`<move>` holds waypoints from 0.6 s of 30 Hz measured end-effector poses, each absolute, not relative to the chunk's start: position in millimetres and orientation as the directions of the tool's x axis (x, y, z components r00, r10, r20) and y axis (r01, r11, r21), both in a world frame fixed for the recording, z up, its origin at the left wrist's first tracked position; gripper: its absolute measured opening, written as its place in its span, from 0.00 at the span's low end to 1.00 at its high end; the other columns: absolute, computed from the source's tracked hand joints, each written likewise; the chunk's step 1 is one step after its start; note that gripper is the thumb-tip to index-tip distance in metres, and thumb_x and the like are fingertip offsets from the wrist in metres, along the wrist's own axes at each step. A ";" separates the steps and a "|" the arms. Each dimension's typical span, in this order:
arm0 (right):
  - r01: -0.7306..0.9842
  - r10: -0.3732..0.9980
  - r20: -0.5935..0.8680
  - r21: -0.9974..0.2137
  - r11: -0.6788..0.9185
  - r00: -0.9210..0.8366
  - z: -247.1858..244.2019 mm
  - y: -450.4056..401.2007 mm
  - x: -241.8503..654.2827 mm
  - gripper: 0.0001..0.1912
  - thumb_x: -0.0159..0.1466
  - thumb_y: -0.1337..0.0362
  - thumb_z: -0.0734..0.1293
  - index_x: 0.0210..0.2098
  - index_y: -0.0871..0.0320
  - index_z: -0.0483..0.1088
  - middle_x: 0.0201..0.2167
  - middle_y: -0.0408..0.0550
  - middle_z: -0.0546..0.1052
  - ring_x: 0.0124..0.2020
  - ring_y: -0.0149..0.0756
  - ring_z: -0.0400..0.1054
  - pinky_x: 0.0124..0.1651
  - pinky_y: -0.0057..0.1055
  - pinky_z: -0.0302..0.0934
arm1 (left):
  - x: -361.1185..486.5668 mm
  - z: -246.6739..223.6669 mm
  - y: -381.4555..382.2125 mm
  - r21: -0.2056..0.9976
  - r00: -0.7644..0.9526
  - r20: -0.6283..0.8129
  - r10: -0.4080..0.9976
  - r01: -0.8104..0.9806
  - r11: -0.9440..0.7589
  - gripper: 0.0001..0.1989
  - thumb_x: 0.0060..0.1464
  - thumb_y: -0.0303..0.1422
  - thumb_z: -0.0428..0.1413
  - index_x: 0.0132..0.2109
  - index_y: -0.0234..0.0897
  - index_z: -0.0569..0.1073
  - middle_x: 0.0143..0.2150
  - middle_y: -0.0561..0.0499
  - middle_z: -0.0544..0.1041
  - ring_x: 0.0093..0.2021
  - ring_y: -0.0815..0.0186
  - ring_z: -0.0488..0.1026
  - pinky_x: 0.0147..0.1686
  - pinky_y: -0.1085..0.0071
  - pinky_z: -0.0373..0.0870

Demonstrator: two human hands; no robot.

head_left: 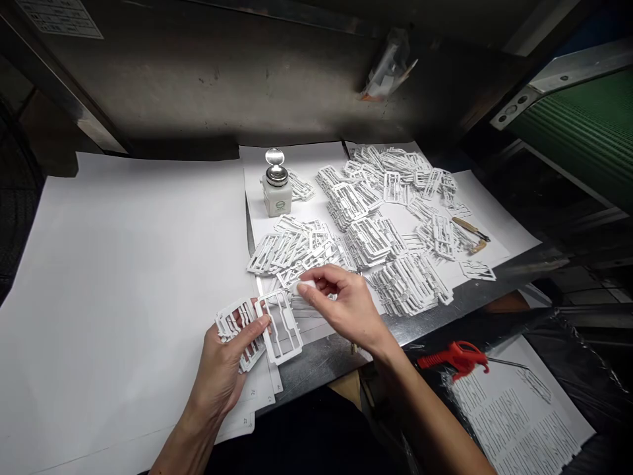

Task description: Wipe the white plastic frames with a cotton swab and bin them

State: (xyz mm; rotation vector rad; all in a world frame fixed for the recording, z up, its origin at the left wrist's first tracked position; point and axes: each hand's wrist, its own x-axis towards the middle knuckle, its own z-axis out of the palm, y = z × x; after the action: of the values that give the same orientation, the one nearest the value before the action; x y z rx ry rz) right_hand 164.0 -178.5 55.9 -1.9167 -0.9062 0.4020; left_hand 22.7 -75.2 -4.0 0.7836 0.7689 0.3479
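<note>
My left hand (pixel 222 369) is closed around a small stack of white plastic frames (pixel 241 326) with long slots. One single frame (pixel 287 318) sticks out to the right, pinched under my left thumb. To the right of it, my right hand (pixel 349 305) pinches a small white pad (pixel 303 284) between thumb and fingers; its exact kind is unclear. Just behind my hands lies a loose heap of similar white frames (pixel 281 251). A square white pump bottle (pixel 277 196) stands beyond that heap, its round metal lid tipped up.
Neat rows of frames (pixel 408 284) and a looser pile (pixel 395 161) cover the right side. Brown-handled nippers (pixel 465 225) lie at the right. A red air gun (pixel 455 359) rests lower right, beside a sheet (pixel 564 402). White paper (pixel 133 264) covers the left; a metal wall (pixel 222 86) rises behind.
</note>
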 end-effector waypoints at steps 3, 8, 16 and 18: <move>0.468 0.799 0.074 -0.841 -0.272 0.597 53.1 -187.2 156.6 0.09 0.60 0.62 0.64 0.37 0.59 0.72 0.30 0.44 0.72 0.30 0.28 0.65 0.33 0.26 0.62 | 24.5 -4.1 -74.7 0.749 0.678 -0.479 0.558 -0.015 0.662 0.20 0.43 0.32 0.65 0.44 0.31 0.74 0.41 0.43 0.76 0.43 0.54 0.72 0.42 0.64 0.72; 0.511 0.877 -0.028 -0.804 -0.305 0.479 49.0 -212.5 145.4 0.07 0.61 0.63 0.63 0.36 0.58 0.71 0.32 0.45 0.72 0.29 0.28 0.65 0.33 0.27 0.61 | 26.6 -0.9 -71.4 0.754 0.621 -0.487 0.614 -0.056 0.654 0.19 0.41 0.31 0.65 0.42 0.31 0.75 0.39 0.44 0.76 0.41 0.55 0.73 0.37 0.68 0.74; 0.435 0.815 -0.040 -0.829 -0.350 0.579 45.8 -235.8 144.7 0.06 0.60 0.63 0.65 0.36 0.56 0.71 0.28 0.43 0.71 0.29 0.28 0.63 0.33 0.26 0.59 | 27.8 1.8 -69.6 0.772 0.595 -0.484 0.642 -0.054 0.633 0.19 0.40 0.32 0.66 0.42 0.31 0.75 0.38 0.43 0.76 0.40 0.53 0.73 0.35 0.67 0.75; 0.401 0.812 -0.072 -0.842 -0.360 0.579 44.0 -233.8 142.9 0.06 0.59 0.62 0.65 0.36 0.56 0.72 0.28 0.43 0.70 0.29 0.27 0.63 0.32 0.26 0.59 | 28.0 2.0 -70.6 0.775 0.591 -0.480 0.648 -0.060 0.629 0.18 0.40 0.32 0.66 0.41 0.31 0.75 0.38 0.44 0.76 0.40 0.54 0.73 0.35 0.68 0.75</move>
State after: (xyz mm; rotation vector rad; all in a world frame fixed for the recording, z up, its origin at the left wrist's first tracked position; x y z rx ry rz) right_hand 142.9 -233.8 44.0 -1.9767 -0.9697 0.6253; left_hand 28.0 -70.6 2.0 0.7927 0.8459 0.4663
